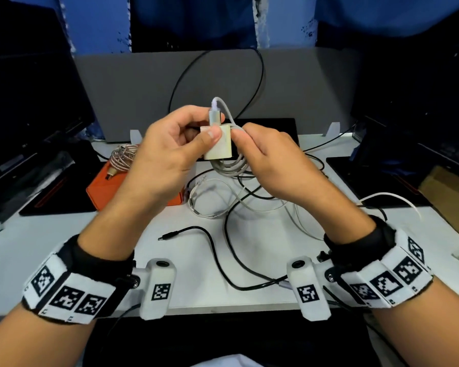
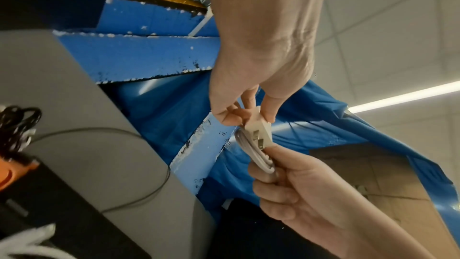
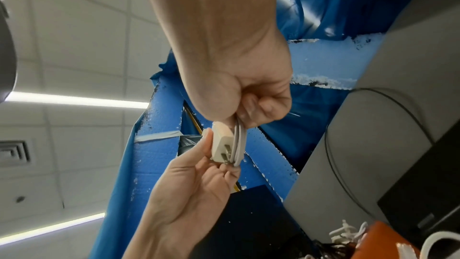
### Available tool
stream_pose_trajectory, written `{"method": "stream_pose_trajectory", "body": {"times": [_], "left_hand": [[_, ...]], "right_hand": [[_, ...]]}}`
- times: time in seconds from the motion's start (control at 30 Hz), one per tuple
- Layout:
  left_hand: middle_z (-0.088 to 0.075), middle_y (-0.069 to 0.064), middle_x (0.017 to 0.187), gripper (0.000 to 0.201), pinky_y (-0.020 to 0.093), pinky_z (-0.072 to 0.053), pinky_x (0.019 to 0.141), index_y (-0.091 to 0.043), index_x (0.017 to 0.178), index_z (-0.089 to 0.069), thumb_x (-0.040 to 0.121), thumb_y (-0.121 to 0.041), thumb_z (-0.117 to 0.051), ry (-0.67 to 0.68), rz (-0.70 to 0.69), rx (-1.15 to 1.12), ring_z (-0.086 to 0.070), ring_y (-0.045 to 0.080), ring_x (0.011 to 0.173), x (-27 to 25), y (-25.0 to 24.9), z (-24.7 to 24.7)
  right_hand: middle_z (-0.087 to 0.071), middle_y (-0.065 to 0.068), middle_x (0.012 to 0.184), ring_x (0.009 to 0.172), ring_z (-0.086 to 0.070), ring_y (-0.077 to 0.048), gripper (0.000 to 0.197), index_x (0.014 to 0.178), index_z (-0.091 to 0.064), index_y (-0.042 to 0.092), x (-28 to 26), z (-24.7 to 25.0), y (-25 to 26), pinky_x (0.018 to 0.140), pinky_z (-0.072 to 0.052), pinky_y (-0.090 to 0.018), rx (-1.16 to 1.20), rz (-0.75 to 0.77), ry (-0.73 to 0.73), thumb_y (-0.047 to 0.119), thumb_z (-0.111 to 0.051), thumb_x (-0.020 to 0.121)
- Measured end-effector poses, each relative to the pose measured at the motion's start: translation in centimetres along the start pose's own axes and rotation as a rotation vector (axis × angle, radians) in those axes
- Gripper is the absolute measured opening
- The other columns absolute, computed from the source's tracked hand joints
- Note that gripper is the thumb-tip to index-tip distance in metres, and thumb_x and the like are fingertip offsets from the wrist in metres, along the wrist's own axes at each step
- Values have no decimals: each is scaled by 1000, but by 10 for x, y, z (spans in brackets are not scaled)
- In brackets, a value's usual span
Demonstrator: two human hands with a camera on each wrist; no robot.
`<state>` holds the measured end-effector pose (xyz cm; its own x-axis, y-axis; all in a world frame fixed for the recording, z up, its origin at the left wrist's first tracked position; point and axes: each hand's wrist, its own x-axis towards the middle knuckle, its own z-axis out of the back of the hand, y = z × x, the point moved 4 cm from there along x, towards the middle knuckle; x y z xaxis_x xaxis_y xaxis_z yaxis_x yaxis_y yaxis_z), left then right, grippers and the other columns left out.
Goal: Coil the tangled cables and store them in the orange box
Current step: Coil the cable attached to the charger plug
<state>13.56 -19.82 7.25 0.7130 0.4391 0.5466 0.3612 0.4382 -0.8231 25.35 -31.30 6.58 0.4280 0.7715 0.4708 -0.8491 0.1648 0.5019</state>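
Above the table my left hand (image 1: 214, 126) pinches a white charger block (image 1: 220, 147), thumb on its face, with the silver USB plug (image 1: 214, 115) sticking up by the fingers. My right hand (image 1: 239, 133) grips the white cable's coiled loops (image 1: 228, 168) against the block's right side. From the left wrist view, the block (image 2: 256, 133) shows its prongs beside the coil (image 2: 252, 150). The right wrist view has the block (image 3: 221, 143) and loops (image 3: 238, 143) between both hands. The orange box (image 1: 101, 188) lies at the left, a braided coil (image 1: 122, 154) on it.
Loose white cables (image 1: 210, 202) and a black cable (image 1: 223, 250) with a barrel plug lie tangled on the white table (image 1: 64, 234) under my hands. A grey divider (image 1: 143, 88) stands behind. Black cases sit on both sides.
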Motion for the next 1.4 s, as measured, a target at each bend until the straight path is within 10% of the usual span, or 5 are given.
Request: {"method": "stream_pose_trajectory", "body": {"times": [0.37,0.57,0.7,1.1,1.4], "left_hand": [[-58,4,71,17,26,-37,54,-17,81,-70,91,-28,-61,55,109,208,-50,19,64,7,-8,27],[-75,-2,105,29,25,-52,89,-23,115,-71,105,-44,-53,296,31,431,-70,12,99,3,-7,32],[-71,-10,85,18,36,-53,77,-26,105,-64,106,-37,-50,384,-18,688,-67,7,79,-3,-3,16],[-69,0,73,25,47,-63,61,-11,98,-69,102,-32,-55,-150,42,337,-72,22,63,2,17,6],[-68,8,83,20,30,-58,59,-14,98,-66,107,-25,-51,70,210,224,-69,21,62,0,11,-1]], "right_hand": [[-53,0,70,68,-50,-17,43,82,-49,14,-1,6,-1,67,-40,-40,-8,41,-22,44,-35,110],[-52,5,66,66,-51,-14,41,75,-40,26,-8,5,10,58,-36,-34,-136,74,77,50,-34,108],[-52,6,67,67,-52,-11,41,73,-41,30,-10,2,13,57,-34,-30,-162,86,89,53,-36,107],[-62,4,70,55,-51,-9,20,94,-68,18,-5,-15,3,49,-43,-26,683,-139,-89,33,-60,105],[-39,11,61,47,-23,-6,31,86,-47,20,-1,-17,-3,47,-21,-23,903,-197,92,30,-37,113]]}}
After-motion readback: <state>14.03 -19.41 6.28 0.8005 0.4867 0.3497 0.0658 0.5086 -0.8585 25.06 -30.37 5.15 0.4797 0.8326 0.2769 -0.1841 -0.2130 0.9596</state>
